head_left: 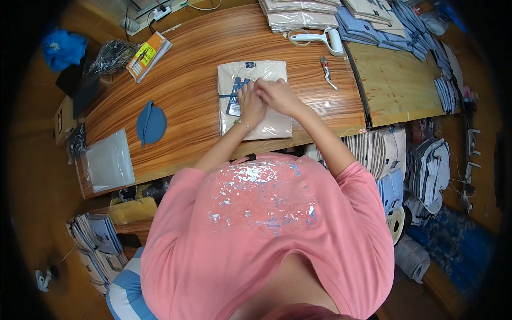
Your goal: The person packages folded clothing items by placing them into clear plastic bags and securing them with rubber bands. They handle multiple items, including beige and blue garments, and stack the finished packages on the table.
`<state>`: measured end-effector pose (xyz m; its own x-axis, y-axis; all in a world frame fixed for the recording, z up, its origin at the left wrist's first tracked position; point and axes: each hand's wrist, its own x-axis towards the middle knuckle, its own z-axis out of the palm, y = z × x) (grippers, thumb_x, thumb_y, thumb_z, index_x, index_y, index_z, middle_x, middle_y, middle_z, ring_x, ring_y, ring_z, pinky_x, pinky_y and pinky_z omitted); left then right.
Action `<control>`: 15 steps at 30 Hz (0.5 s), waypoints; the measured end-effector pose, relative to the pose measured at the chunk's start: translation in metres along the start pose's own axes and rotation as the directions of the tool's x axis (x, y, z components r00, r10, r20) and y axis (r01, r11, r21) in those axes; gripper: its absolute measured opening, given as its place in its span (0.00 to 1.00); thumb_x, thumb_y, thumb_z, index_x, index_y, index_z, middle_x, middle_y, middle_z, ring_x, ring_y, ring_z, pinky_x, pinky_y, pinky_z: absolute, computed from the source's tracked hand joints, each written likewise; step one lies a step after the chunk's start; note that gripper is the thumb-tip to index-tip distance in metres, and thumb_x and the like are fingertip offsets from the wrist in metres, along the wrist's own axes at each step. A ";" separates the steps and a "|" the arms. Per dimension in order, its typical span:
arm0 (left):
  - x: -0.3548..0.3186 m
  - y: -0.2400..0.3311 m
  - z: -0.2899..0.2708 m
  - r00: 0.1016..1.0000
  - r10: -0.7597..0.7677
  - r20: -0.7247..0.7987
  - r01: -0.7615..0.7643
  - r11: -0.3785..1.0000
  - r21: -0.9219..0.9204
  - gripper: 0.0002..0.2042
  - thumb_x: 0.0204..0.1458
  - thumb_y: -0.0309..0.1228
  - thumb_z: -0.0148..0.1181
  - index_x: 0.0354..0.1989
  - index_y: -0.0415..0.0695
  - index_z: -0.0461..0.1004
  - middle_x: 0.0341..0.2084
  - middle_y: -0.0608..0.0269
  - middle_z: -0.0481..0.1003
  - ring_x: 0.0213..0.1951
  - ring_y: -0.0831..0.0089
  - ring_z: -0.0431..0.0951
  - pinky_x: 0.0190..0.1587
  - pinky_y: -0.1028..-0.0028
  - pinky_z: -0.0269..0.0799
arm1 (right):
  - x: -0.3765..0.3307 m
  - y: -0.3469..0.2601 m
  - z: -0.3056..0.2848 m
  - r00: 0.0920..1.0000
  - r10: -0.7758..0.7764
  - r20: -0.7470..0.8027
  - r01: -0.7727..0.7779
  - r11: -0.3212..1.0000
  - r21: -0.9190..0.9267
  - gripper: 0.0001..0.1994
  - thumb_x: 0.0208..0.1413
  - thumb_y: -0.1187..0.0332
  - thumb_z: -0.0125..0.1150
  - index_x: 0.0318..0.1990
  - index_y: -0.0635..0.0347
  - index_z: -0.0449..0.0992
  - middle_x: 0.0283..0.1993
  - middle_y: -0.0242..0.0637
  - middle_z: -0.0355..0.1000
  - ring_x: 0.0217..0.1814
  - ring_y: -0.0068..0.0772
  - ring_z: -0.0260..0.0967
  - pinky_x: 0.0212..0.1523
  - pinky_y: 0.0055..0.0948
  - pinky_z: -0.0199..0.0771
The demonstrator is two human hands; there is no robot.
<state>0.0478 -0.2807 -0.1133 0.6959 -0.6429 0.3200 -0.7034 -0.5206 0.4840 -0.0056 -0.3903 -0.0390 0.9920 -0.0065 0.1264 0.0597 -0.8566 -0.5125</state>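
Observation:
A folded beige garment in a clear plastic bag (274,128) lies flat on the table in front of me. A dark blue hang tag (233,109) and a blue band rest across its left half. My left hand (253,108) lies over the right part of the tag, its fingers stretched away from me. Beside it, my right hand (277,97) has bent fingers that meet the left fingertips. Whatever the right fingers pinch, if anything, is hidden.
A round blue piece (151,124) and clear plastic bags (110,160) lie to the left on the wood-grain table (192,64). A white lint roller (334,42) and red-handled snips (325,67) lie at right. Folded garments (301,20) are stacked behind. A yellow-labelled booklet (149,56) is far left.

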 end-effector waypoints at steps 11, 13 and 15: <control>0.006 -0.013 -0.026 0.978 0.142 0.150 -0.112 0.975 -0.194 0.10 0.47 0.32 0.53 0.37 0.42 0.67 0.34 0.56 0.64 0.41 0.58 0.64 0.43 0.61 0.56 | 0.008 0.073 0.020 0.935 0.346 -0.075 -0.268 0.830 0.490 0.05 0.44 0.70 0.60 0.29 0.60 0.75 0.24 0.42 0.71 0.27 0.45 0.68 0.31 0.35 0.68; 0.010 -0.016 -0.028 0.975 0.109 0.195 -0.051 0.957 -0.284 0.10 0.51 0.36 0.52 0.33 0.41 0.72 0.30 0.56 0.68 0.38 0.58 0.67 0.41 0.62 0.59 | -0.010 0.074 0.010 0.925 0.380 0.004 -0.338 0.818 0.466 0.05 0.42 0.69 0.62 0.26 0.61 0.75 0.23 0.41 0.70 0.25 0.44 0.68 0.29 0.35 0.68; 0.023 -0.022 -0.033 0.880 -0.053 0.473 0.233 0.914 -0.332 0.13 0.54 0.38 0.48 0.32 0.41 0.73 0.26 0.55 0.70 0.36 0.58 0.68 0.41 0.63 0.60 | -0.033 0.069 0.014 0.958 0.277 0.079 -0.286 0.889 0.357 0.06 0.40 0.69 0.63 0.24 0.61 0.75 0.22 0.40 0.69 0.26 0.44 0.67 0.30 0.35 0.67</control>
<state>0.0844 -0.2656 -0.0895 0.5807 -0.8038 -0.1292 -0.4325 -0.4390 0.7876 -0.0330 -0.4425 -0.0905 0.9753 -0.2029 -0.0878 -0.1912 -0.5753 -0.7953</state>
